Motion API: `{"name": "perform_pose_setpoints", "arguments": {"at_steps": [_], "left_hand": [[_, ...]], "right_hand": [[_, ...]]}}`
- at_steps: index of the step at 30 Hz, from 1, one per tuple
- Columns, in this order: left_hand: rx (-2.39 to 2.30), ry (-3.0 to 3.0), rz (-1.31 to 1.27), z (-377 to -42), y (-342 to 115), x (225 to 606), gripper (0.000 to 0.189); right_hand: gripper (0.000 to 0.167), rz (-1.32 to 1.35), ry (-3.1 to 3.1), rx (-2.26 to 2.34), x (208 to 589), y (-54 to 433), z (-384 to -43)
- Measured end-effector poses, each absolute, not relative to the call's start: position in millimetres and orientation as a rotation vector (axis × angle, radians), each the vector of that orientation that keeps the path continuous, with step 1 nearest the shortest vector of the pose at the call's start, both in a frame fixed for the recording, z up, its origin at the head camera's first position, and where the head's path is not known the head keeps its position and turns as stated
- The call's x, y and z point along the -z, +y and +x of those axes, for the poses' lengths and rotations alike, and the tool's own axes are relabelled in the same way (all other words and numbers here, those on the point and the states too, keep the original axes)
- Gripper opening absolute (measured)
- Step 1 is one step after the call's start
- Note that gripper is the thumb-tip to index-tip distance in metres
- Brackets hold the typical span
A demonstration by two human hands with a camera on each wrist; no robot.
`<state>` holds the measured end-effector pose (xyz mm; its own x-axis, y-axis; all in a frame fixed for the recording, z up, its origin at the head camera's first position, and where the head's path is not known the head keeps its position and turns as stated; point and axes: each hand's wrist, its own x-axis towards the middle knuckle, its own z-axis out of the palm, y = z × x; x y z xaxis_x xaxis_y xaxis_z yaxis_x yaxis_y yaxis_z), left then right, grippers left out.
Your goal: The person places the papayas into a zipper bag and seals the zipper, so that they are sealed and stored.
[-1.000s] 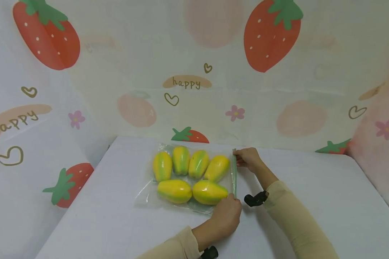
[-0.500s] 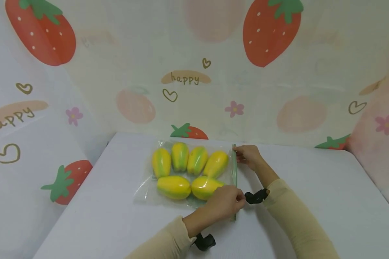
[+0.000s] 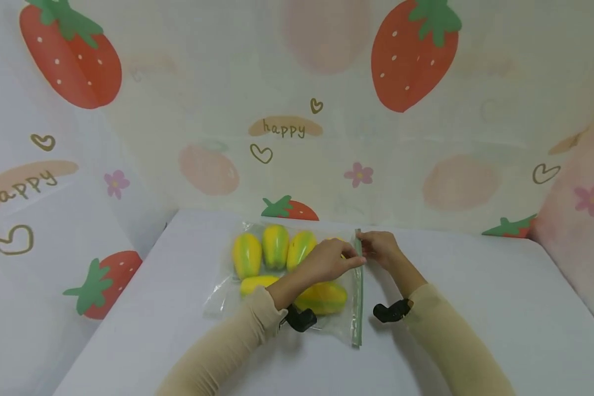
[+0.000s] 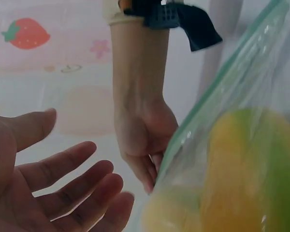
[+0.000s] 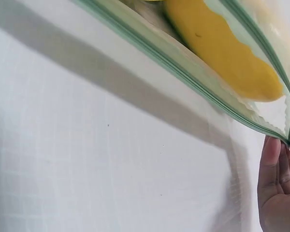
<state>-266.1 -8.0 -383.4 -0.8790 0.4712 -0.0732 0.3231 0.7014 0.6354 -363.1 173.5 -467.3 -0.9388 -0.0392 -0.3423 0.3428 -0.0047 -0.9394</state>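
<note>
A clear zip bag (image 3: pixel 357 308) with a green seal strip lies on the table, several yellow-green papayas (image 3: pixel 276 247) inside. My right hand (image 3: pixel 380 247) pinches the far end of the strip between thumb and fingers. From the right wrist, the two green seal edges (image 5: pixel 174 75) spread apart and meet at that pinched corner, a yellow papaya (image 5: pixel 222 53) showing between them. Over the bag reaches my left hand (image 3: pixel 326 261), fingertips close to the strip beside the right hand, partly hiding papayas. In the left wrist view the left hand's fingers (image 4: pixel 82 186) are spread, holding nothing.
White cloth covers the table (image 3: pixel 475 308). Behind it rises a curtain (image 3: pixel 406 148) printed with strawberries and hearts. Black wrist cameras (image 3: pixel 301 319) sit under both forearms.
My left hand has let go of the strip's near end and moved away from me across the bag, toward the right hand. The right hand keeps its pinch at the far corner.
</note>
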Motion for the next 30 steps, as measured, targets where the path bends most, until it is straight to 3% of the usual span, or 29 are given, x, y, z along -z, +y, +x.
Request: {"name": "perform_pose_setpoints", "arguments": {"at_steps": [12, 20, 30], "left_hand": [[-1.205, 2.655, 0.557, -327, -3, 386, 0.039], [-1.680, 2.476, 0.233, -365, 9, 398, 0.044], [-1.670, 2.275, 0.214, -379, 9, 399, 0.046]], "right_hand": [[0.016, 0.240, 2.022, 2.044, 457, 177, -358], [0.013, 0.217, 2.012, 2.065, 453, 174, -355], [0.013, 0.141, 2.017, 2.036, 450, 180, -358]]}}
